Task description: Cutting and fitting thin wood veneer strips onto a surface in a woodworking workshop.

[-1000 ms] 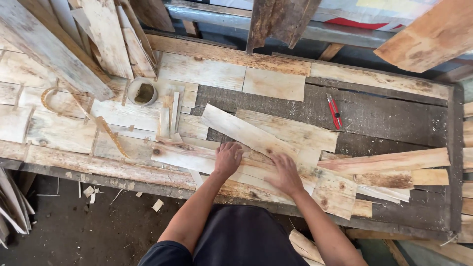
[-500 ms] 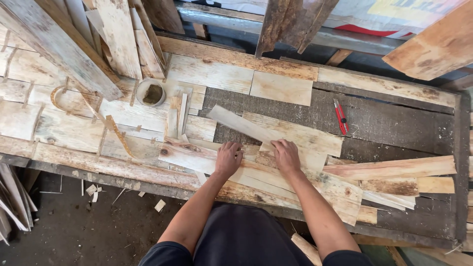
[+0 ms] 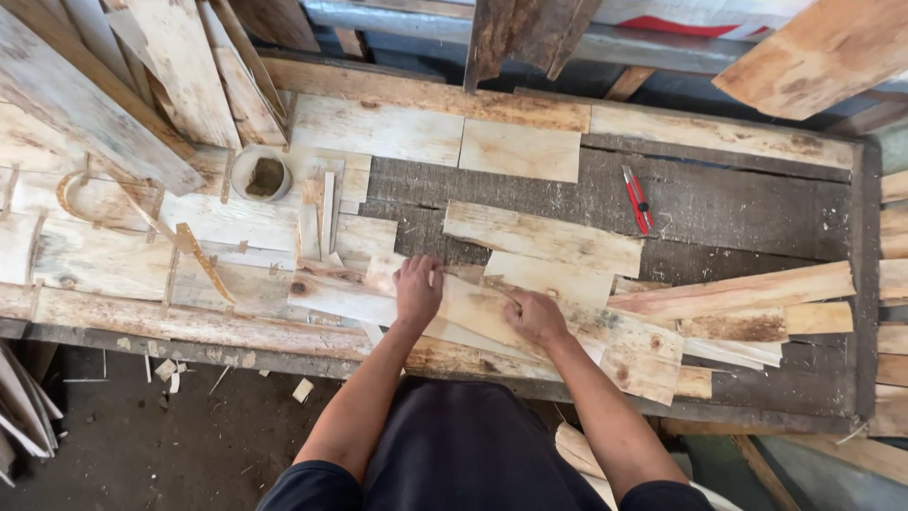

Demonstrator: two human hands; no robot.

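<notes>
Rough wooden tabletop (image 3: 757, 203), near edge: pale plank (image 3: 473, 308) long axis left-right; left hand (image 3: 417, 290) and right hand (image 3: 535, 317) flat, fingers spread, pressing it.

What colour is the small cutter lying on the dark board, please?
The cutter is red with dark trim, seen in the head view.

A rough woodworking shop: a long, worn dark-topped wooden workbench (image 3: 757, 203) strewn with pale sawn wood offcuts (image 3: 544, 237), weathered planks (image 3: 57, 95) leaning at far left, a red utility knife (image 3: 637, 199) at right, wood chips (image 3: 165, 369) on the near dirt floor.
</notes>
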